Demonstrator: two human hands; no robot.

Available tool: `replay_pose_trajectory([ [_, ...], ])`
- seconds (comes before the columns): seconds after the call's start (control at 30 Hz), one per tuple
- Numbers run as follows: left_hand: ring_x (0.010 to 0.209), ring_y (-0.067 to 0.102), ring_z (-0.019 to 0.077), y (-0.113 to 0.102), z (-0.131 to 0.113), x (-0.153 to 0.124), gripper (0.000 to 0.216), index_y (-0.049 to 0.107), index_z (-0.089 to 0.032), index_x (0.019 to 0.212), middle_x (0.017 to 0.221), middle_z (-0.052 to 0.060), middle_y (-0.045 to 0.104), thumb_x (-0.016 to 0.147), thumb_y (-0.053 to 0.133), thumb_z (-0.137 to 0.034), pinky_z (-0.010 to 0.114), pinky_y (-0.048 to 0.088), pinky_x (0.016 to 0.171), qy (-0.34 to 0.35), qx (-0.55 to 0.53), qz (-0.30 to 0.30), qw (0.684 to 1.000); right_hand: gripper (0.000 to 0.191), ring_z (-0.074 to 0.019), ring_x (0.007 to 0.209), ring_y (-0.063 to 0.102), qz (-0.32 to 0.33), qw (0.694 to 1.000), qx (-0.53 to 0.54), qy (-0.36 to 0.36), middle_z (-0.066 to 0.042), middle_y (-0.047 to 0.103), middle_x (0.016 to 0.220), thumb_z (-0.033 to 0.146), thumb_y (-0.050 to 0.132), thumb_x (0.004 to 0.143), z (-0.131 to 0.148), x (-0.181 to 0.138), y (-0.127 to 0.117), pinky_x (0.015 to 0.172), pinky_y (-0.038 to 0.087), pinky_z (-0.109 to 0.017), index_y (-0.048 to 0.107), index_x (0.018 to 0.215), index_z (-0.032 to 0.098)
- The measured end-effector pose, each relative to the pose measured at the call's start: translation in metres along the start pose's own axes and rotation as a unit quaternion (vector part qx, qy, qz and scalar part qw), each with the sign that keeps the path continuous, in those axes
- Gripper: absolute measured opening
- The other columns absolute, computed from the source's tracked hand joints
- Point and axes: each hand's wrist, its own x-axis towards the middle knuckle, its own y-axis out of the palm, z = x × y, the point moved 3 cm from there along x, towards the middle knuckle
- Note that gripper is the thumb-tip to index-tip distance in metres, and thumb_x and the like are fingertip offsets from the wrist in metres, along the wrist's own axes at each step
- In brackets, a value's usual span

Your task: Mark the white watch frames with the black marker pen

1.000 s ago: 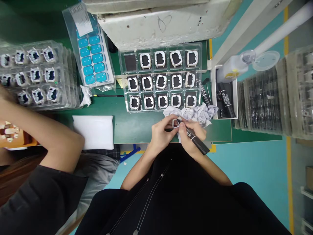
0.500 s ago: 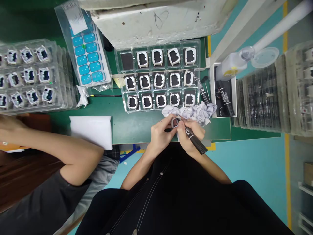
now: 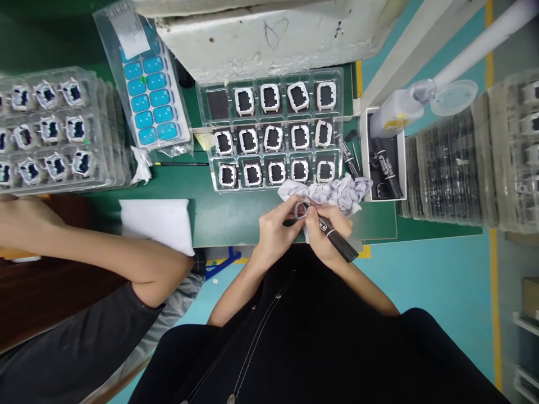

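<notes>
My left hand (image 3: 275, 229) pinches a small white watch-case frame (image 3: 300, 210) between thumb and fingers, above the table's front edge. A black marker pen (image 3: 337, 238) is gripped in my right hand (image 3: 322, 233), its tip end at the frame and its thick end slanting down to the right. The exact contact of the tip is hidden by my fingers. Just beyond my hands lies a crumpled pale cloth (image 3: 337, 193). Behind it stands a clear plastic tray (image 3: 202, 106) of similar white frames in rows; its far left pocket (image 3: 218, 105) holds no frame.
At right, a white box (image 3: 404, 174) holds marker pens and a plastic bottle (image 3: 396, 115); stacked trays (image 3: 446, 163) stand beyond. Leftward are a bagged sheet of blue pieces (image 3: 152, 98), more stacked trays (image 3: 95, 129), a white pad (image 3: 155, 224) and a co-worker's arm (image 3: 109, 252).
The co-worker's forearm and elbow at left have shifted to the right. My hands keep the frame and marker pen in nearly the same place.
</notes>
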Motion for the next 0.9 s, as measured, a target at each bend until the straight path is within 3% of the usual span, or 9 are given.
replay_pose_trajectory([
  [0.37, 0.088, 0.087, 0.0196, -0.001, 0.0, 0.001, 0.027, 0.083, -0.025, 0.131, 0.111, 0.003, 0.089, 0.105, 0.083, -0.031, 0.036, 0.079, 0.09, -0.002, 0.006, 0.005, 1.0, 0.017, -0.019, 0.064, 0.08, 0.004, 1.0, 0.001, 0.027, 0.002, 0.082, 0.076, 0.029, 0.076, 0.106, 0.001, 0.003, -0.001, 0.064, 0.066, -0.032, 0.072, 0.09, 0.027],
  [0.6, 0.081, 0.088, 0.0195, 0.0, 0.002, 0.004, 0.043, 0.084, -0.023, 0.128, 0.098, 0.0, 0.089, 0.092, 0.099, -0.041, 0.033, 0.079, 0.085, -0.03, -0.047, -0.005, 0.998, 0.019, -0.0194, 0.062, 0.081, -0.018, 0.996, 0.057, 0.06, 0.006, 0.075, 0.065, 0.033, 0.075, 0.108, -0.002, 0.002, -0.002, 0.072, 0.072, -0.036, 0.069, 0.09, 0.029],
  [0.73, 0.078, 0.087, 0.019, 0.0, 0.002, 0.004, 0.048, 0.084, -0.021, 0.129, 0.092, 0.0, 0.089, 0.089, 0.101, -0.041, 0.032, 0.079, 0.083, -0.042, -0.056, -0.013, 0.997, 0.018, -0.0214, 0.07, 0.086, -0.023, 0.995, 0.068, 0.075, 0.006, 0.075, 0.066, 0.035, 0.078, 0.107, -0.005, -0.002, -0.001, 0.072, 0.073, -0.036, 0.069, 0.093, 0.029],
  [0.9, 0.077, 0.087, 0.0192, 0.0, 0.003, 0.003, 0.05, 0.086, -0.02, 0.127, 0.092, 0.001, 0.089, 0.085, 0.103, -0.039, 0.029, 0.077, 0.079, -0.073, -0.059, -0.015, 0.995, 0.013, -0.0271, 0.093, 0.093, -0.025, 0.985, 0.123, 0.114, 0.006, 0.077, 0.071, 0.033, 0.079, 0.107, -0.015, -0.013, 0.003, 0.089, 0.076, -0.044, 0.069, 0.1, 0.03],
])
